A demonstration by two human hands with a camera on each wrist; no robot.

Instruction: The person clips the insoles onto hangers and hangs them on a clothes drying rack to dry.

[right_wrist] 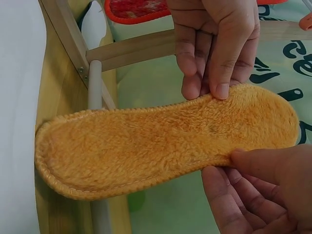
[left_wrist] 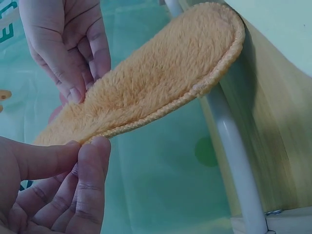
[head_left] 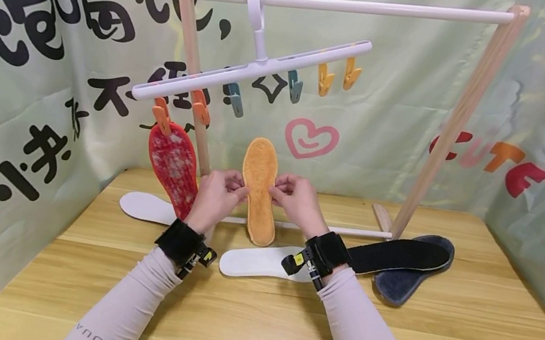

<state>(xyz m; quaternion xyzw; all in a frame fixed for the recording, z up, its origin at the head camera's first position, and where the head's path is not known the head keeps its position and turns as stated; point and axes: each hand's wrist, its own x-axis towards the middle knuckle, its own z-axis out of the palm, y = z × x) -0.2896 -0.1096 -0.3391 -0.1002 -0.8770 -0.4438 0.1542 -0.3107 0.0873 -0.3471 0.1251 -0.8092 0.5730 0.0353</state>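
An orange fuzzy insole [head_left: 260, 186] stands nearly upright above the table, held between both hands. My left hand [head_left: 215, 196] pinches its left edge between thumb and fingers; my right hand [head_left: 299, 202] pinches the opposite edge. In the right wrist view the insole [right_wrist: 146, 146] shows its plush face and stitched rim, with both thumbs on that face. Behind and above it hangs a tilted white hanger [head_left: 263, 68] with several clips. At its low left end an orange clip [head_left: 161, 116] grips a red patterned insole [head_left: 172, 161], whose lower tip is behind my left hand.
A wooden rack [head_left: 445, 121] with white bars carries the hanger. On the table [head_left: 245, 323] lie a white insole [head_left: 148, 207], another white insole [head_left: 256, 261] under my right wrist, and a black insole [head_left: 399, 256] overlapping a dark grey one [head_left: 396, 286]. A printed curtain [head_left: 372, 163] hangs behind.
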